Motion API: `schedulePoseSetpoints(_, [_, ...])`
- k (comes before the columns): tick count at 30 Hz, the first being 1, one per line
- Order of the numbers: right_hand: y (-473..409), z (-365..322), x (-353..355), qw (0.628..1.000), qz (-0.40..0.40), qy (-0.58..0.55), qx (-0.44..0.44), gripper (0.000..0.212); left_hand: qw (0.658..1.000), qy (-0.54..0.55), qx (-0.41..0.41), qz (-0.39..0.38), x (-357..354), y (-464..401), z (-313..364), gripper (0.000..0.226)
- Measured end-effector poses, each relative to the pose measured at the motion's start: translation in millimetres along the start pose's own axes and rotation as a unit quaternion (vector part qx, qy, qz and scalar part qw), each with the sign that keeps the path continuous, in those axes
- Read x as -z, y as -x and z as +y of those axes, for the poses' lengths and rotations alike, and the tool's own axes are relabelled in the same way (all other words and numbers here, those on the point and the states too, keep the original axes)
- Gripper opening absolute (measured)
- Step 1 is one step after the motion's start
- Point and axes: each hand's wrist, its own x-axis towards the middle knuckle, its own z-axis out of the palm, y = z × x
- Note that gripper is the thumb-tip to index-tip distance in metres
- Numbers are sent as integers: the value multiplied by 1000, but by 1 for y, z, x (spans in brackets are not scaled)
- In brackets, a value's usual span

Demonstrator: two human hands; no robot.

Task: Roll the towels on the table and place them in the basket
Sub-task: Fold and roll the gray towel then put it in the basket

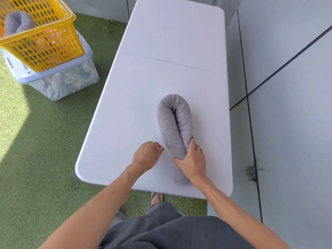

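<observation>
A grey towel (170,123), rolled into a long sausage and bent double in a U, lies on the near right part of the white table (161,42). My right hand (194,163) is closed around both ends of the roll near the table's front edge. Just left of the roll, my left hand (146,156) hovers over the table with its fingers loosely curled, holding nothing. A yellow basket (46,45) stands at the far left with another rolled grey towel (18,23) inside it.
The basket rests on a clear plastic storage box (61,81) full of items, on green artificial turf (45,141). Grey tiled floor runs along the table's right side. My foot shows under the front edge.
</observation>
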Motion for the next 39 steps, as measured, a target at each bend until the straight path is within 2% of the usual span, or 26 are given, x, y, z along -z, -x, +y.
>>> schedulePoseSetpoints(3, [4,-36,-9,1000,4,-9,16,105,992,-53,-59,103,17,11,-44,25])
schedulePoseSetpoints(6, [6,-88,-25,999,0,-12,40,105,976,-109,-82,170,42,21,-98,25])
schedulePoseSetpoints(10, [12,-177,-53,998,-2,-12,68,107,969,-137,-52,197,93,37,-183,33])
schedulePoseSetpoints(15, [21,-303,-90,995,-3,-42,93,105,969,-116,21,216,173,64,-292,37])
schedulePoseSetpoints(19, [17,-388,-116,991,-46,-57,116,107,966,-104,87,222,234,78,-356,41])
schedulePoseSetpoints(23, [10,-448,-137,985,-90,-75,125,106,965,-93,111,218,274,72,-394,43])
schedulePoseSetpoints(29, [-33,-511,-154,982,-110,-81,129,111,971,-96,96,199,322,24,-424,43])
schedulePoseSetpoints(39, [-219,-646,-148,982,-95,-67,147,108,967,-92,83,224,458,-165,-457,42])
